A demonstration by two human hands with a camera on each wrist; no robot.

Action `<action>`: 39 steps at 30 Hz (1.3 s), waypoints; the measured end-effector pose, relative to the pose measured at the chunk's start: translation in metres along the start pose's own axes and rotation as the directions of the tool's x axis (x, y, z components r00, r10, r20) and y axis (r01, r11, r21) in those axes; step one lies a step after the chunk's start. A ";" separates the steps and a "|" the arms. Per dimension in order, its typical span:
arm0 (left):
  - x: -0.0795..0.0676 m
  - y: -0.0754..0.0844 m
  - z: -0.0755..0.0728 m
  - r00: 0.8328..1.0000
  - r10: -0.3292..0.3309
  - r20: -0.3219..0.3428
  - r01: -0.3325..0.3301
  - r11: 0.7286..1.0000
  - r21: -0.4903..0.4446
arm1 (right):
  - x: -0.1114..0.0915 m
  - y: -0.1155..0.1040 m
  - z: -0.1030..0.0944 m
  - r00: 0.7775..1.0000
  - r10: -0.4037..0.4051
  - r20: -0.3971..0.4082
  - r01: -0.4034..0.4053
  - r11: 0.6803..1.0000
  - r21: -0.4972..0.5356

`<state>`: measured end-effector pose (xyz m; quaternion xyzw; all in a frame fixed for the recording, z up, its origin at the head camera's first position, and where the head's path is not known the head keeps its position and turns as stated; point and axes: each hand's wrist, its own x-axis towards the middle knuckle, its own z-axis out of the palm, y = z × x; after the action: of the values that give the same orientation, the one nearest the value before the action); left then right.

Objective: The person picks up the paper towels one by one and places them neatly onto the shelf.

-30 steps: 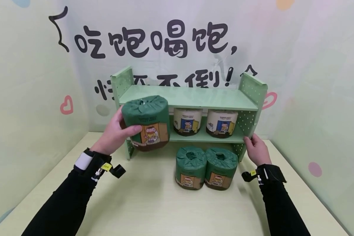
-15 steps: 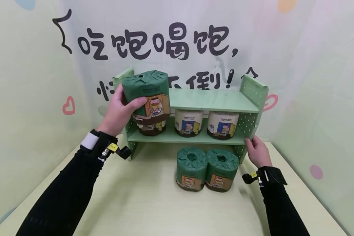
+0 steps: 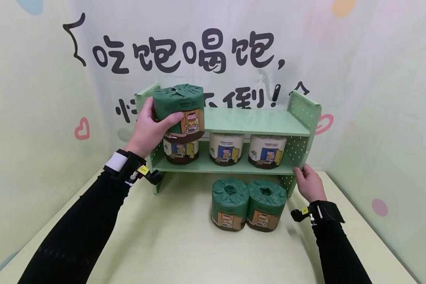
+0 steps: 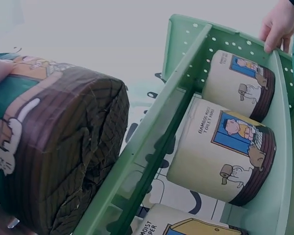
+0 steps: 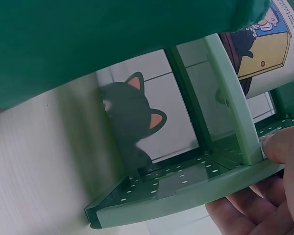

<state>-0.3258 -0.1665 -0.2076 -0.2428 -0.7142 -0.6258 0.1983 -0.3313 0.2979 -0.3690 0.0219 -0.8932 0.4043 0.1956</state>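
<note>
My left hand grips a green-wrapped toilet paper roll by its left side, thumb across the front. The roll is upright at the left end of the top board of a green two-tier shelf; in the left wrist view its brown base is beside the board's front edge. Whether it touches the board I cannot tell. At the shelf's right side panel, my right hand pinches the edge, thumb in front and fingers behind, as the right wrist view shows.
Three cream toilet paper rolls stand on the lower board, left, middle and right. On the table, two green rolls, one left and one right, stand side by side before the shelf. Printed walls enclose the table.
My left hand has raised the green roll from in front of the lower board to top-board height, then moved it slightly right and away. The right hand keeps its hold on the shelf.
</note>
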 end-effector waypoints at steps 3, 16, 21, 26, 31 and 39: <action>0.002 0.000 0.001 1.000 0.005 0.013 -0.005 1.000 0.013 | 0.001 0.001 -0.001 1.000 -0.004 -0.005 0.004 1.000 -0.003; 0.010 0.004 0.002 0.994 -0.110 -0.025 0.112 0.985 0.134 | 0.001 0.003 -0.001 1.000 -0.005 -0.012 0.005 1.000 -0.003; 0.012 0.003 0.003 0.986 -0.152 -0.074 0.161 0.978 0.132 | 0.001 0.004 0.000 1.000 -0.004 -0.014 0.004 1.000 -0.006; 0.015 0.002 0.004 0.985 -0.141 -0.095 0.156 0.971 0.181 | 0.002 0.005 0.001 1.000 -0.012 -0.021 0.012 1.000 -0.012; 0.019 -0.003 0.002 0.984 -0.131 -0.122 0.157 0.959 0.234 | 0.001 0.004 0.002 1.000 -0.016 -0.023 0.016 1.000 -0.009; 0.024 -0.011 -0.001 0.982 -0.103 -0.161 0.152 0.932 0.329 | 0.001 0.002 0.003 1.000 -0.007 -0.021 0.007 1.000 -0.004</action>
<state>-0.3516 -0.1666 -0.2015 -0.1130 -0.8099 -0.5204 0.2460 -0.3332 0.2972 -0.3721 0.0202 -0.8918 0.4021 0.2065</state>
